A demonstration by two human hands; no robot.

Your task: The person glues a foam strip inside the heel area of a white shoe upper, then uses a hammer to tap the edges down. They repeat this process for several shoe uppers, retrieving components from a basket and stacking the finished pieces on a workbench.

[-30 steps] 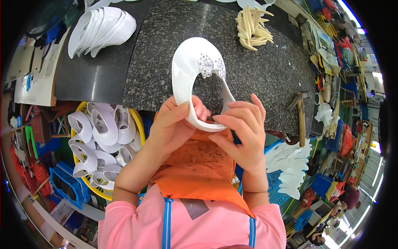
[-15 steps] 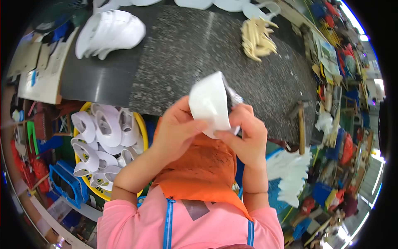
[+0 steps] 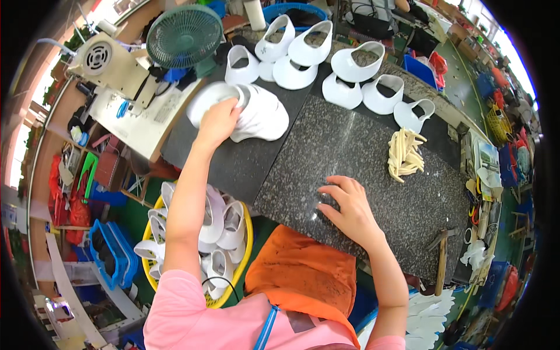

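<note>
My left hand [image 3: 219, 121] reaches out to the far left, fingers closed over the edge of a white shoe upper [image 3: 205, 100]. That upper is slightly blurred and lies against the near-left end of a nested stack of white shoe uppers [image 3: 263, 116]. My right hand [image 3: 350, 209] hovers over the near part of the dark speckled stone tabletop [image 3: 326, 154], its fingers spread and nothing in them. Whether its fingertips touch the stone I cannot tell.
More white uppers [image 3: 359, 61] stand along the table's back. A cream-coloured bundle of strips [image 3: 406, 154] and a hammer [image 3: 442, 262] lie right. A yellow basket [image 3: 249, 233] of uppers stands below left. Beyond are a green fan [image 3: 184, 36] and a sewing machine [image 3: 105, 57].
Both hands held a white upper near my body. Now my left hand has it at the stack, far left; my right hand has let go and opened. The view has shifted.
</note>
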